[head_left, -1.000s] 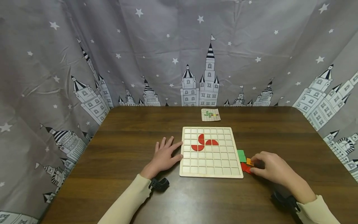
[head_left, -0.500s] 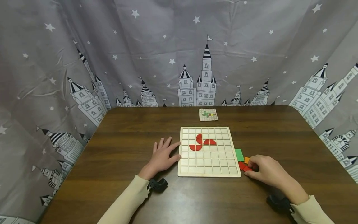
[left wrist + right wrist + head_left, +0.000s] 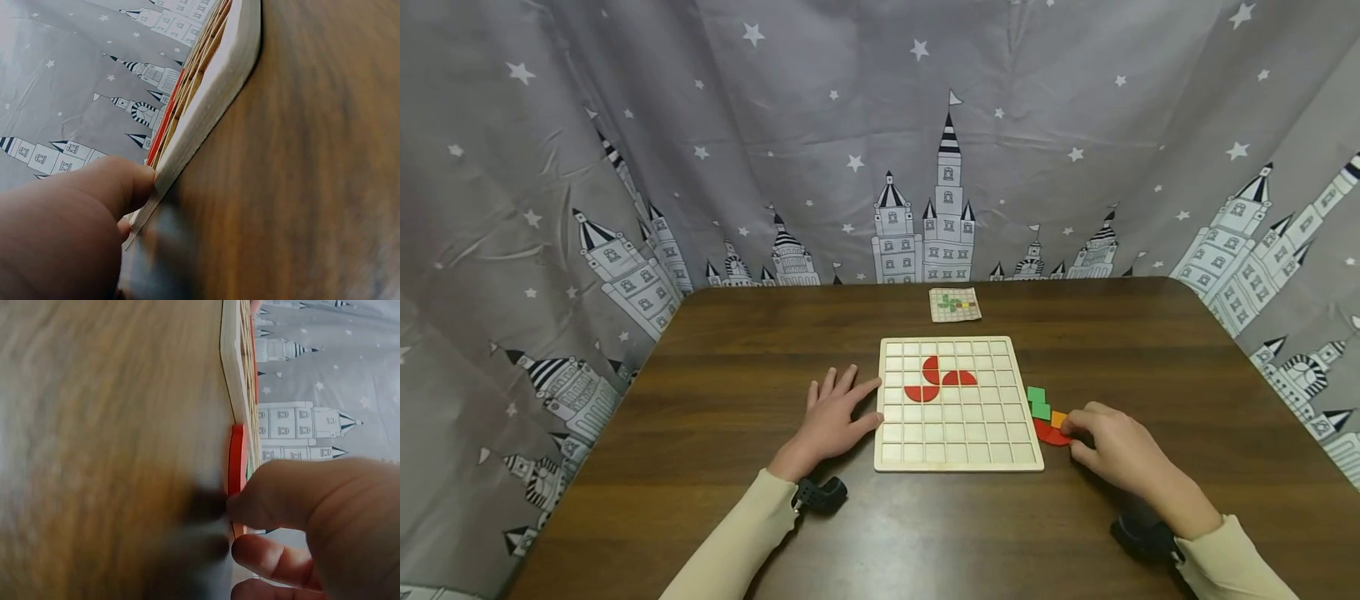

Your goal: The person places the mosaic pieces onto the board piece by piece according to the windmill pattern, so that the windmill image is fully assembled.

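Observation:
In the head view my left hand [image 3: 832, 422] lies spread on the table, thumb and index fingertip touching the left edge of a gridded wooden board [image 3: 958, 454]. Red quarter-circle tiles [image 3: 960, 378] sit in several of its squares. My right hand [image 3: 1120, 450] is by the loose tiles at the board's right edge, thumb and index finger bent. These fingertips touch a red tile [image 3: 236, 459] in the right wrist view; whether they pinch it is unclear. Beside them lie an orange tile [image 3: 1058, 419] and green tiles [image 3: 1040, 411]. The left wrist view shows the thumb against the board's side [image 3: 206, 119].
A small pattern card [image 3: 955, 306] with coloured shapes on a grid lies behind the board. The dark wooden table [image 3: 760, 342] reaches back to a grey curtain [image 3: 820, 125] printed with castles and stars. Black camera mounts [image 3: 822, 495] sit on both wrists.
My right hand has shifted slightly away from me at the tile pile. The red tiles have slid with it, and the green tiles now stand more staggered. The left hand keeps its place.

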Demonstrator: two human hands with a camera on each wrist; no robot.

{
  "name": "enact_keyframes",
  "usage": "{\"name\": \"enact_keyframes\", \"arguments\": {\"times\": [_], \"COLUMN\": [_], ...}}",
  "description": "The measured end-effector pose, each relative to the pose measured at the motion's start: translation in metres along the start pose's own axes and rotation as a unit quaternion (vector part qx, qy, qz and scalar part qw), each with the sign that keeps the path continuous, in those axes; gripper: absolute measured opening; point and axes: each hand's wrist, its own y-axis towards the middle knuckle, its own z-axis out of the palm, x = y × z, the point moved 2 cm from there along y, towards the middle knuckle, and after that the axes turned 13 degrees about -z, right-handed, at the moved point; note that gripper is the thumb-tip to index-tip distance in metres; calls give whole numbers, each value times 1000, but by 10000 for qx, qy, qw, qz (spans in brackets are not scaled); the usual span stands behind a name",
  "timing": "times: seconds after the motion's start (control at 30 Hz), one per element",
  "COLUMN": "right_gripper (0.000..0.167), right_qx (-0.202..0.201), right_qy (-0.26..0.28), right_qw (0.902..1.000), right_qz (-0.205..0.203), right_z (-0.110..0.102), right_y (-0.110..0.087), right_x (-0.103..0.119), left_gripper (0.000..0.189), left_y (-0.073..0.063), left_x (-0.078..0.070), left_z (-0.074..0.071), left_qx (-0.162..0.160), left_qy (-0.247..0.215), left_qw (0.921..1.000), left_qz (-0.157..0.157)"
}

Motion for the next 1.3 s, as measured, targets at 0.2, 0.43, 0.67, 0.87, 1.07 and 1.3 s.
{"name": "enact_keyframes", "arguments": {"times": [0.2, 0.43, 0.67, 0.87, 1.07, 1.3], "right_gripper": [17, 13, 17, 17, 15, 18], "right_qx": [-81, -35, -90, -160, -160, -86], "right_qy": [5, 268, 418, 331, 263, 288], "right_qw": [10000, 9992, 9984, 9989, 9992, 9991], "right_qz": [-11, -278, -377, -284, -238, -286], "right_z": [3, 2, 2, 6, 4, 2], "right_y": [1, 2, 2, 2, 4, 3], "right_x": [3, 5, 7, 10, 10, 7], "left_gripper": [59, 59, 58, 58, 58, 59], "left_y": [-1, 0, 1, 1, 2, 1], "left_x": [0, 0, 1, 1, 1, 3], "left_z": [-1, -2, -1, -1, -1, 0], "left_qx": [4, -14, -42, -44, -56, -75], "left_qy": [-35, -44, -4, -28, -19, -46], "left_qw": [10000, 10000, 10000, 10000, 10000, 10000], "left_qz": [-2, 12, 28, 26, 8, 25]}}
